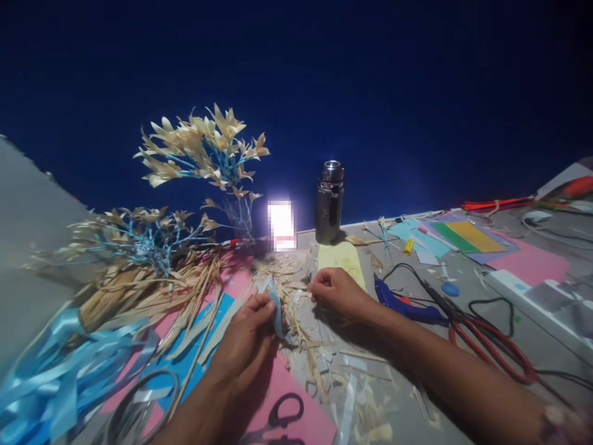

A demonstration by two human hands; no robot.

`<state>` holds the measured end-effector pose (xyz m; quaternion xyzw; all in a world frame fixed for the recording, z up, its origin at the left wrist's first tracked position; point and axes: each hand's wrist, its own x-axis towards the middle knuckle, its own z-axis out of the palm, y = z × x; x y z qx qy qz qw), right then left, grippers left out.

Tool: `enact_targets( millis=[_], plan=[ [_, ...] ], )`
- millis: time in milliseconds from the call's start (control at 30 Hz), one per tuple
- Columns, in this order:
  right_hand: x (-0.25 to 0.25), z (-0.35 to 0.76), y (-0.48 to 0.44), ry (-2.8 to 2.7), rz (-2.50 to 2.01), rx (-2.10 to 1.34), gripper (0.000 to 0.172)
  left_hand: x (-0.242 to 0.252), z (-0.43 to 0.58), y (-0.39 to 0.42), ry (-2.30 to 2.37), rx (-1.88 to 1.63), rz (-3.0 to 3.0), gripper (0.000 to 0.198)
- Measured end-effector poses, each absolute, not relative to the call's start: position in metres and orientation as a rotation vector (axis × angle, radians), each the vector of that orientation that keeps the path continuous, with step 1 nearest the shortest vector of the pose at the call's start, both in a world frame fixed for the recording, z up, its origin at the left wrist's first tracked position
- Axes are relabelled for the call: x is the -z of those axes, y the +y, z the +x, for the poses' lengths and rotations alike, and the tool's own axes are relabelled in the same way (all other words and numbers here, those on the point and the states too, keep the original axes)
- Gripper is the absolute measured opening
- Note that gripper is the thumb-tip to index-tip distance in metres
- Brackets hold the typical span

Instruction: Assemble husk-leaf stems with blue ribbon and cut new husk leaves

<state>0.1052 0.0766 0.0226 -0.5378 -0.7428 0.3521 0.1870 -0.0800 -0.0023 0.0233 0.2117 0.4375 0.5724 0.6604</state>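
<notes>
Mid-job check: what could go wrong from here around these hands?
The right forearm lies close to the blue glue gun and might knock it; whether it is hot I can't tell. Black-handled scissors lie beside the left forearm and could get nudged. The light blue strip in the left hand might catch on the loose scraps beside it.

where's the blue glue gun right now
In the head view, the blue glue gun lies right of centre, just beyond the person's right forearm and next to the red-handled scissors.
</notes>
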Motion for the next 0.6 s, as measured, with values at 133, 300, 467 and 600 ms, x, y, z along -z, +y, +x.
enact_targets(
  millis=[133, 300, 467, 600],
  plan=[
    [-0.036, 0.131, 0.061, -1.537, -1.100, -1.470, 0.021, -0.020, -0.073, 0.000, 0.927, -1.278, 0.406, 0.018],
    [-0.023, 0.134, 0.044, -1.299, -1.017, -1.542, 0.024, -0.010, -0.058, -0.007, 0.876, -1.291, 0.364, 0.021],
    [-0.001, 0.117, 0.033, -1.197, -0.972, -1.764, 0.027, -0.006, -0.050, -0.012, 0.883, -1.320, 0.376, 0.029],
    [0.009, 0.105, 0.024, -1.112, -0.930, -1.845, 0.028, -0.007, -0.048, -0.013, 0.877, -1.326, 0.364, 0.037]
  ],
)
